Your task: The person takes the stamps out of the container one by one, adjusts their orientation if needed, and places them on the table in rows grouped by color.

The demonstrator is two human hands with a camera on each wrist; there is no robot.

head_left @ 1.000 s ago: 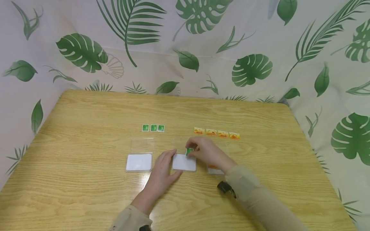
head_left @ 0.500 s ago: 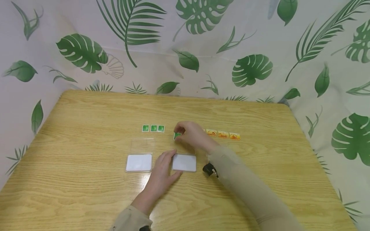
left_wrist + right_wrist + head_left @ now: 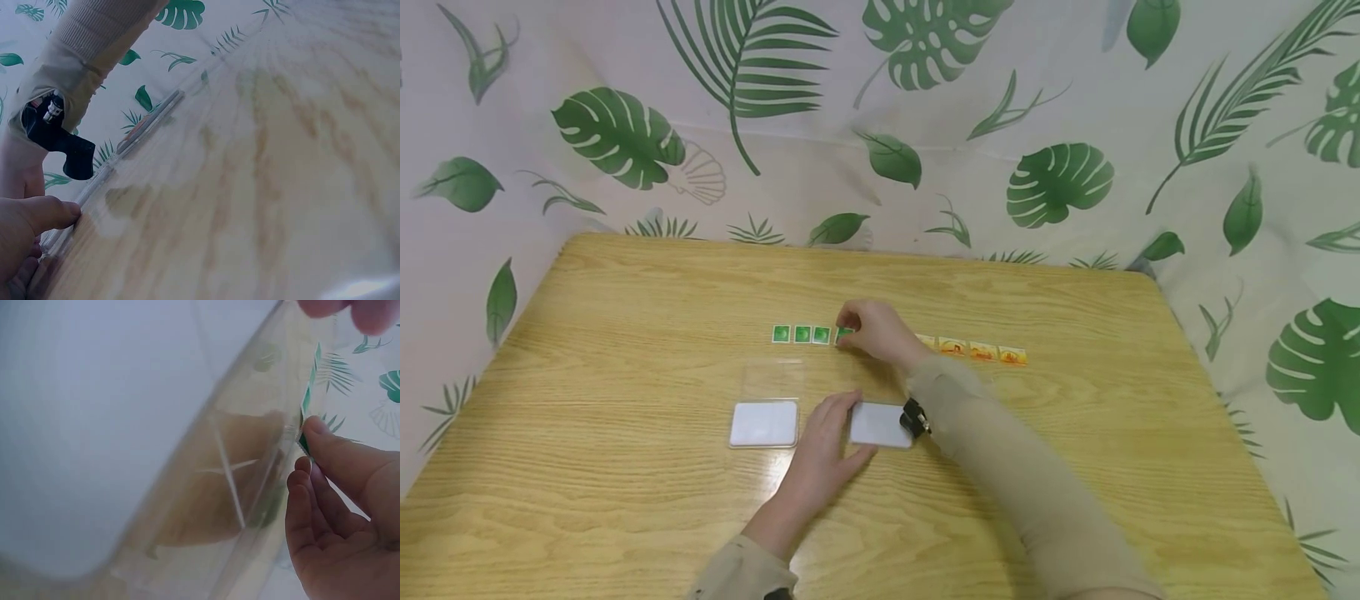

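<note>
- Pinched between thumb and forefinger of the bare right hand (image 3: pixel 872 327): a small square green card with a white border (image 3: pixel 844 335), partly covered by fingertips.
- Held just right of a row of three similar small green cards (image 3: pixel 802 334), nearer the far edge of the wood-grained table (image 3: pixel 625 375) than the white cases; impossible to tell whether touching the surface.
- Gripped at the left end by the bare left hand (image 3: pixel 825 447), thumb at near edge, forefinger by far left corner: a white rectangular case with rounded corners (image 3: pixel 874 423).
- Left of that hand: a second white rectangular case (image 3: pixel 763 424), with a clear plastic lid (image 3: pixel 772 379) spread toward the table's far edge.
- Toward the table's right edge: a row of four yellow-and-orange picture cards (image 3: pixel 983 350), first one partly hidden.
- Step in hand, apparently: lining up a fourth green card.
- Next move, probably: square up, lay flat, loosen pinch without nudging neighbours.
</note>
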